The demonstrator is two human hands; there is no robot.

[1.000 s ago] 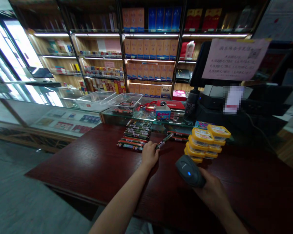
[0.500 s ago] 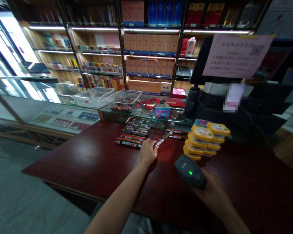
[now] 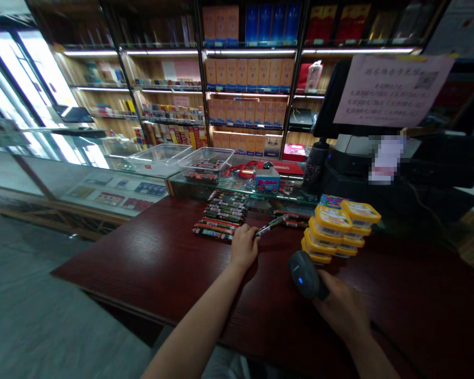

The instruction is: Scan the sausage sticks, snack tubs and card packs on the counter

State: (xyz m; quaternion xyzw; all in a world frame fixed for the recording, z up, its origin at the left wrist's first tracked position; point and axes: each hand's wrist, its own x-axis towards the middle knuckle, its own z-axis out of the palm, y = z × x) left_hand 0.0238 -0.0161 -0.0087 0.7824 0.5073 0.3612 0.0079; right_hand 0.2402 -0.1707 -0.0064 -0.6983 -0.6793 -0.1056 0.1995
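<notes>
My left hand [image 3: 245, 248] is closed around one end of a slim, stick-shaped wrapped item [image 3: 272, 225], which slants up to the right just above the dark red tabletop. To the left of that hand lies a row of similar slim sticks [image 3: 221, 213] in dark, green and orange wrappers. A few more sticks [image 3: 293, 218] lie beyond the held one. In my right hand [image 3: 344, 305] is a dark barcode scanner [image 3: 302, 275] with a blue light on its top; its front end faces away from me. What the sticks are I cannot make out.
Stacked yellow-lidded tubs [image 3: 332, 227] stand beyond the scanner. Along the glass ledge are a clear plastic bin [image 3: 206, 164], a small blue and pink box [image 3: 267, 181] and a dark bottle [image 3: 315, 164]. A monitor with a paper sign [image 3: 393, 89] rises at the right.
The scanner has turned, and its light has gone from green to blue. My left hand keeps hold of the stick, which lies a little flatter. The whole view has shifted slightly.
</notes>
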